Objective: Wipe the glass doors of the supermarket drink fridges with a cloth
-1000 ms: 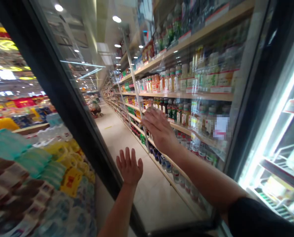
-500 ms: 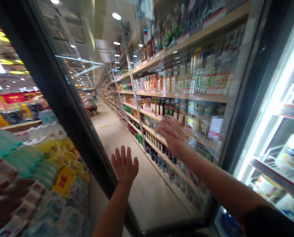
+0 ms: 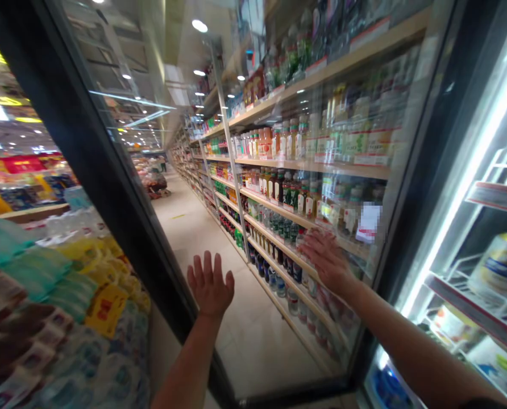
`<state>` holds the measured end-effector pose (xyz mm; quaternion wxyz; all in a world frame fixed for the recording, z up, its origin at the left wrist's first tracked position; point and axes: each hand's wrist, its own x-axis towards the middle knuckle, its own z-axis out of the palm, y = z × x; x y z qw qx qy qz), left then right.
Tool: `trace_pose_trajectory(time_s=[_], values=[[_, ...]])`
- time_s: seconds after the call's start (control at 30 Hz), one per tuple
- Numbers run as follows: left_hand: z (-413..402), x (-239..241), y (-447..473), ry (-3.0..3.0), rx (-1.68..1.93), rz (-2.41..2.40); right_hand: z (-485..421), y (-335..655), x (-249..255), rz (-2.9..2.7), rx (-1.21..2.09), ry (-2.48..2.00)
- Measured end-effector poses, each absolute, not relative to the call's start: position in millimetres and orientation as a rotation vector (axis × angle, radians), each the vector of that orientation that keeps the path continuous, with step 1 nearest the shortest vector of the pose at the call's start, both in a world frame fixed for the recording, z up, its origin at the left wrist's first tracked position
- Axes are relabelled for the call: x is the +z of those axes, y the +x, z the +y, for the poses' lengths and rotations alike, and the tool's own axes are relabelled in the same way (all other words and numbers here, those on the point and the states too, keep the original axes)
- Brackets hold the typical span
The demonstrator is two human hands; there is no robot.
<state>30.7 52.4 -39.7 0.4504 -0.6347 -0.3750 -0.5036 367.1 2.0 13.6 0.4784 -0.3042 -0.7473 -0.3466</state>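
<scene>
A tall glass fridge door point(image 3: 121, 199) with a black frame stands swung out in front of me. My left hand point(image 3: 210, 285) is open and pressed flat on the glass near the door's left frame. My right hand point(image 3: 327, 260) is also open, fingers spread flat on the glass closer to the hinge side at the right. Through the glass I see an aisle and wooden shelves of bottles point(image 3: 296, 187). Neither hand holds anything.
The lit fridge interior point(image 3: 487, 272) with wire shelves and packaged goods is at the right. Stacked packets point(image 3: 61, 307) fill the left foreground. The tiled aisle floor point(image 3: 202, 227) runs away ahead, with people far down it.
My right hand has slid down and to the right across the glass. My left hand has stayed nearly where it was. More of the fridge interior shows at the right.
</scene>
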Motion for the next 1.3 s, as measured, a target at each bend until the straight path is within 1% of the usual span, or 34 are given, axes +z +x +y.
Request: trace_pose_trajectory(time_s=[0.07,0.2,0.27,0.4,0.43,0.5,0.6,0.67,0.77,0.83,0.9,1.1,1.17,1.3], values=[[52,-40,30,-1.568,-1.247,-0.929,0,379,20,-1.842,-0.867,-0.752],[51,-41,30,-1.561,-1.254,-0.939,2,406,44,-1.467,-0.802,-0.835],[50,-42,31,-1.563,-1.251,-0.946,2,411,27,-1.372,-0.768,-0.865],[47,-42,32,-1.561,-1.246,-0.947,-3,405,-49,-1.427,-0.771,-0.966],[46,-42,32,-1.561,-1.245,-0.947,-3,405,-61,-1.461,-0.769,-0.973],[46,-42,32,-1.561,-1.244,-0.946,-1,411,-66,-1.483,-0.764,-0.985],[45,-42,33,-1.56,-1.248,-0.956,5,432,-43,-1.401,-0.767,-0.992],[44,-41,34,-1.561,-1.25,-0.963,6,442,-38,-1.327,-0.784,-1.014],[43,-41,35,-1.566,-1.261,-0.96,-2,437,-69,-1.298,-0.811,-1.042],[43,-43,36,-1.573,-1.274,-0.962,-9,426,-98,-1.355,-0.809,-1.057],[43,-45,35,-1.58,-1.29,-0.978,-12,417,-110,-1.401,-0.806,-1.067],[44,-47,35,-1.59,-1.291,-1.004,1,402,-67,-1.552,-0.839,-1.008],[43,-46,35,-1.582,-1.281,-0.987,-4,388,-69,-1.662,-0.884,-0.933],[40,-46,35,-1.591,-1.28,-1.005,-20,352,-90,-1.953,-0.894,-0.775]])
